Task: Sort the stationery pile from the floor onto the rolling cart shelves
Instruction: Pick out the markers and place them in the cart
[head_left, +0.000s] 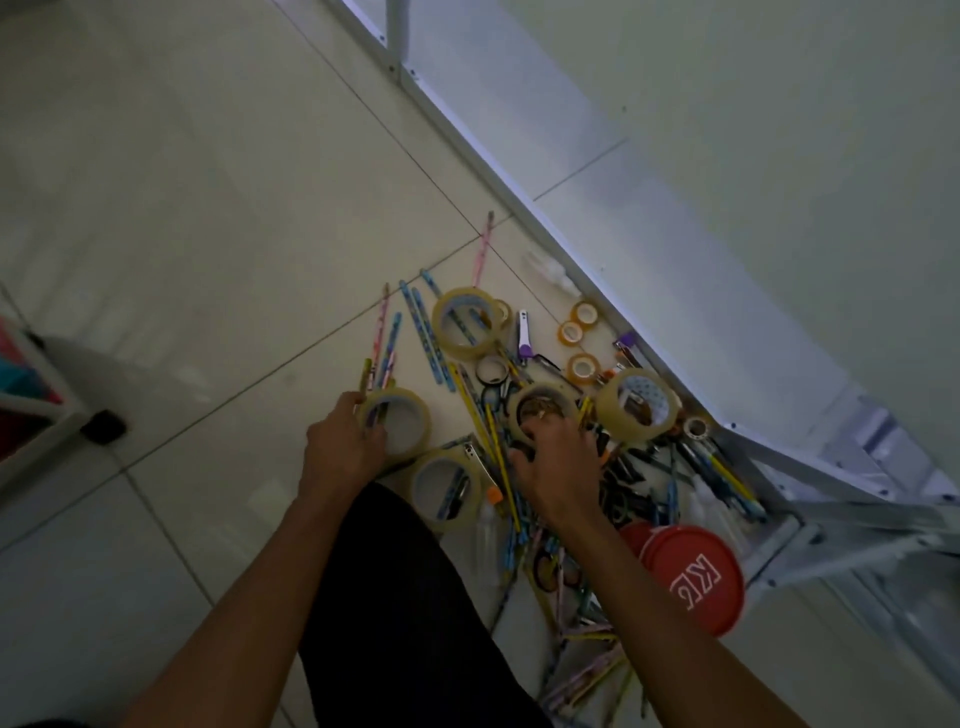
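Note:
A stationery pile (524, 415) lies on the tiled floor: several clear tape rolls, patterned pencils, small orange tape rolls (576, 332) and clips. My left hand (340, 447) grips a large clear tape roll (402, 423) at its left rim. My right hand (558, 462) reaches down into the pile, fingers curled at the near rim of another tape roll (543, 410); what they hold is hidden. A further roll (447, 488) lies between my hands. The rolling cart (31, 400) shows only as a white corner with a black caster at the left edge.
A red round lid (693, 577) lies to the right of my right forearm. A white metal frame (519, 208) runs diagonally behind the pile, with more frame parts at lower right. My dark-clothed knee (395, 597) sits between my arms.

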